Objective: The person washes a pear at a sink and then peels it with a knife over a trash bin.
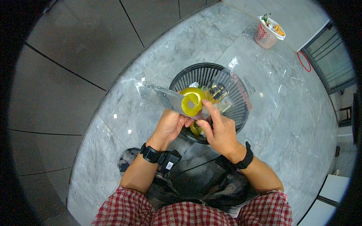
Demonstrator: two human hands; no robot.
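A round yellow-green fruit with a curling strip of peel lies above my left hand, which holds it from below; most of these fingers are hidden. My right hand grips a broad knife whose shiny blade points left and passes beside the fruit; its handle is hidden. The right index finger touches the fruit and the thumb is near the blade's lower edge. Beneath both hands stands a black slatted plastic basket with yellow-green peel and mixed wrappers in it.
See-through plastic-like material with red print shows over the basket's right side; whether it is held cannot be told. A pink and white lined bin with rubbish stands on the grey marble-look floor. A red ring lies by a dark-framed glass panel.
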